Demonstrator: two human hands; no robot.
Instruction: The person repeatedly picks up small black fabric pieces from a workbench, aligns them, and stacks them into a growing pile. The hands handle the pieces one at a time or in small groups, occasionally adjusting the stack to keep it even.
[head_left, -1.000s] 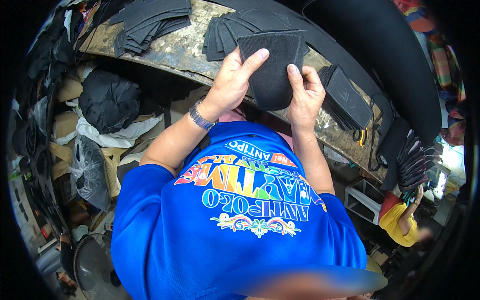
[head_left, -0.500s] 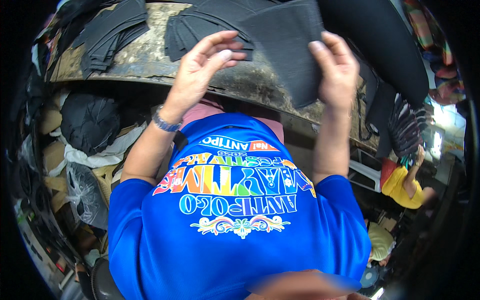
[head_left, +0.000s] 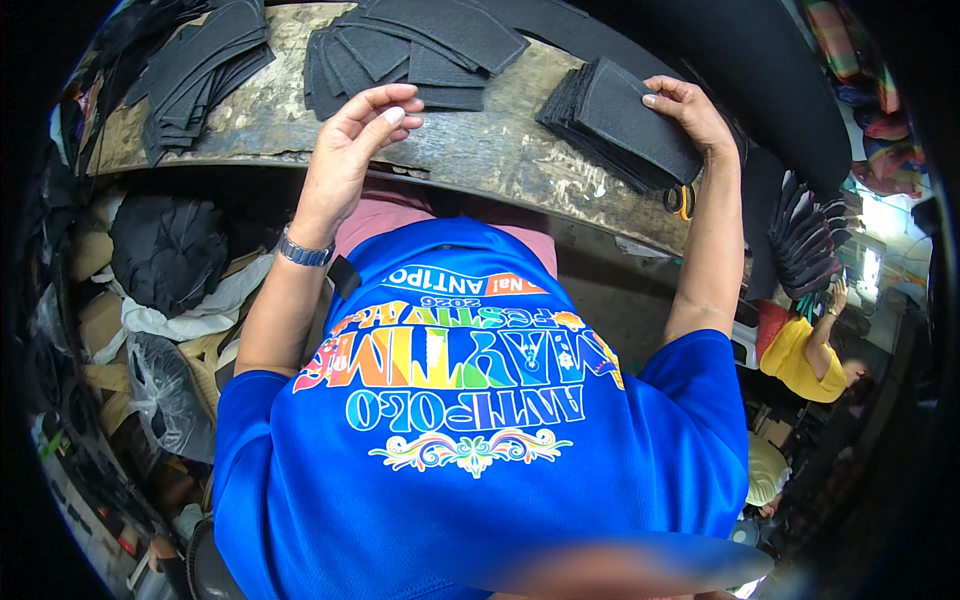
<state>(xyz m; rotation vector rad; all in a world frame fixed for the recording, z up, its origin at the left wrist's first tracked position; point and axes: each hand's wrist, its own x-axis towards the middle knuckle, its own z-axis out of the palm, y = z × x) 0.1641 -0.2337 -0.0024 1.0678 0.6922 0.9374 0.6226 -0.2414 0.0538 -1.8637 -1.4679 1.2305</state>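
My right hand [head_left: 686, 108] rests palm down on top of a stack of black fabric pieces [head_left: 620, 125] at the right end of a worn wooden workbench [head_left: 470, 150]. My left hand [head_left: 352, 150] hovers over the bench's near edge with its fingers loosely curled and holds nothing. Just beyond it lies a spread pile of black fabric pieces [head_left: 410, 50]. A further pile of black pieces [head_left: 195, 75] lies at the bench's left end. I wear a blue printed shirt and a wristwatch [head_left: 305, 252] on my left wrist.
Orange-handled scissors [head_left: 680, 200] hang at the bench's right edge. Bags and black bundles [head_left: 165, 250] are heaped on the floor at the left. A fan of black pieces [head_left: 805, 240] stands at the right, with a person in a yellow top [head_left: 805, 360] behind it.
Both hands held one black piece up between them. My right hand has now laid it on the stack at the right, and my left hand has let go and dropped toward the bench.
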